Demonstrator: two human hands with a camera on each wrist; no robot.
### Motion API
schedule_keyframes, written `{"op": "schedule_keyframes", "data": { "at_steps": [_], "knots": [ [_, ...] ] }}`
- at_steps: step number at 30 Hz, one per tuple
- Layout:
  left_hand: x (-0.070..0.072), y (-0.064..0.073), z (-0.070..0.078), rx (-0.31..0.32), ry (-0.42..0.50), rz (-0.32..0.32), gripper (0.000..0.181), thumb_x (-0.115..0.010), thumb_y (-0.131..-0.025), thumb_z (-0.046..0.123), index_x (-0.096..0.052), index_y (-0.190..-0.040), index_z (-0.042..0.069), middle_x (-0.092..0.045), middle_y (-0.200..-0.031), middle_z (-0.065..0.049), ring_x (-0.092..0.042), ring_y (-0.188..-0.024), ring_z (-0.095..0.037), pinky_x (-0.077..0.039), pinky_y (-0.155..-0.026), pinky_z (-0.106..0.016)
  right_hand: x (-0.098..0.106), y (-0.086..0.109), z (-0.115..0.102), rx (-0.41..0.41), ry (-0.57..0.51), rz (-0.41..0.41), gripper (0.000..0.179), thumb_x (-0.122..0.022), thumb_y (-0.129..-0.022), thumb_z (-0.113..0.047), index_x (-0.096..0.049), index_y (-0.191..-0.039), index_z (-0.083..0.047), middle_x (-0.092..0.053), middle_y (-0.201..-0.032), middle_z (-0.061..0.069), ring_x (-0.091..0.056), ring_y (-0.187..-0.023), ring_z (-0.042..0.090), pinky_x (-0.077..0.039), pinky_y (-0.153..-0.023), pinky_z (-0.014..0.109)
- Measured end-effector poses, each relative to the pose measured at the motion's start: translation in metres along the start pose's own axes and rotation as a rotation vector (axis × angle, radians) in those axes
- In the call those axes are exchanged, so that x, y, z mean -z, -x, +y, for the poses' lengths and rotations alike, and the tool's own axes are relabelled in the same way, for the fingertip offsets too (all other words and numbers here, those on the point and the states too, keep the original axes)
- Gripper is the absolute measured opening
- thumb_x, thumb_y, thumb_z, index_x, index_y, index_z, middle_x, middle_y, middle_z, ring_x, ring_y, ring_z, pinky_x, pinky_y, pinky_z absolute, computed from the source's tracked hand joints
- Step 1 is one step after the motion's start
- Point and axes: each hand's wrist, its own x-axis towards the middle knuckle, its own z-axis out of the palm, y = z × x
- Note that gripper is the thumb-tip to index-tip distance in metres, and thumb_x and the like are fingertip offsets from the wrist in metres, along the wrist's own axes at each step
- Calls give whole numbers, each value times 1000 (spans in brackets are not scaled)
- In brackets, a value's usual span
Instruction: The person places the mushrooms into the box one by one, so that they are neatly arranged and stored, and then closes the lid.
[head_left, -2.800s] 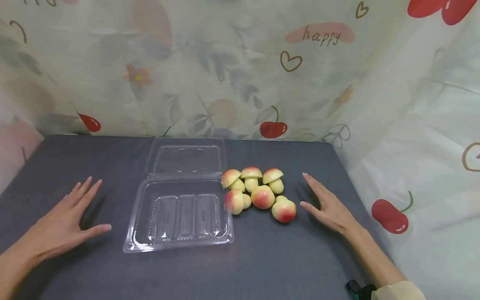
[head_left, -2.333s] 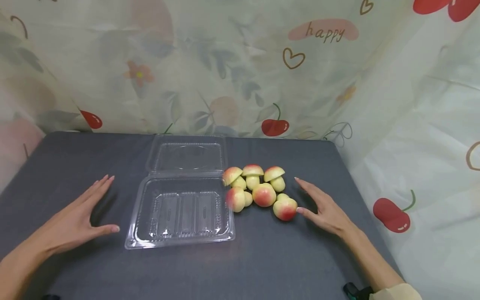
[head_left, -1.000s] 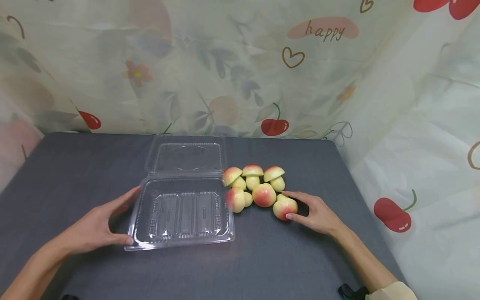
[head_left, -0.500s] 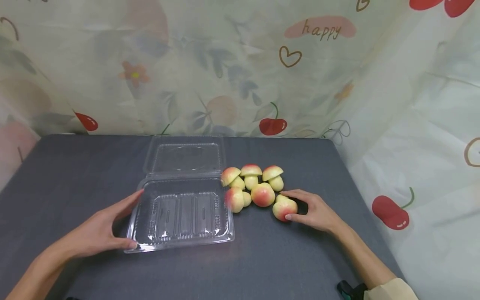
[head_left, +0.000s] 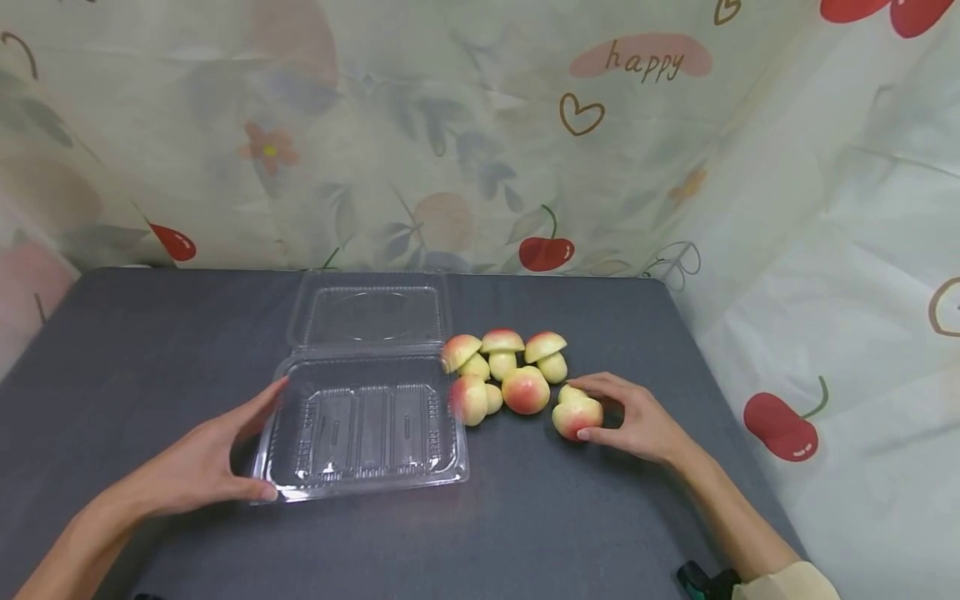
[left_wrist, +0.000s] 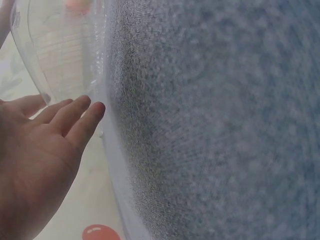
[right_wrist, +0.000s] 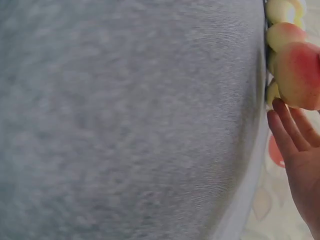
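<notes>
A clear plastic clamshell container (head_left: pixel 360 487) lies on the table with its lid (head_left: pixel 371 312) folded back. My left hand (head_left: pixel 198 458) touches its left side, thumb at the front corner and the fingers farther back; the left wrist view shows these fingers (left_wrist: pixel 82 117) fairly straight. My right hand (head_left: pixel 637 421) pinches a toy mushroom (head_left: pixel 576 418), yellowish with a red-blushed cap, between thumb and fingers. In the right wrist view that mushroom (right_wrist: pixel 300 75) looks large above the fingers. Several similar mushrooms (head_left: pixel 525 390) lie just left of it, nearest the container's right edge.
A dark grey cloth (head_left: pixel 510 533) covers the table. Behind it hangs a pale curtain (head_left: pixel 360 167) printed with cherries and leaves, which continues along the right side. A dark band (head_left: pixel 705 581) sits on the right wrist by the sleeve (head_left: pixel 783 583).
The left hand has come right to the container's side. The right hand has reached the front-right mushroom, taken hold of it and shifted it slightly to the right, away from the others.
</notes>
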Motion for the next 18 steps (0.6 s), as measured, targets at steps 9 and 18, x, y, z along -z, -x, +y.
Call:
{"op": "schedule_keyframes", "data": {
  "at_steps": [9,18],
  "knots": [
    [0,0,2,-23,15,1,128,-91,-66,43,-9,-161,19,-32,-156,-25,-48,-129,-44,-24,-96,0,6,-6,4,23,-51,-4,63,-86,-79,-17,-60,-136,-12,-58,-132,2,-58,-113,11,-53,-90,25],
    [-1,-2,4,-11,23,0,130,-90,-66,45,-5,-161,20,-31,-156,-26,-44,-132,-45,-23,-96,0,10,-11,-6,28,-20,11,66,-86,-78,-17,-59,-138,-12,-56,-134,1,-58,-116,12,-51,-94,27]
  ]
}}
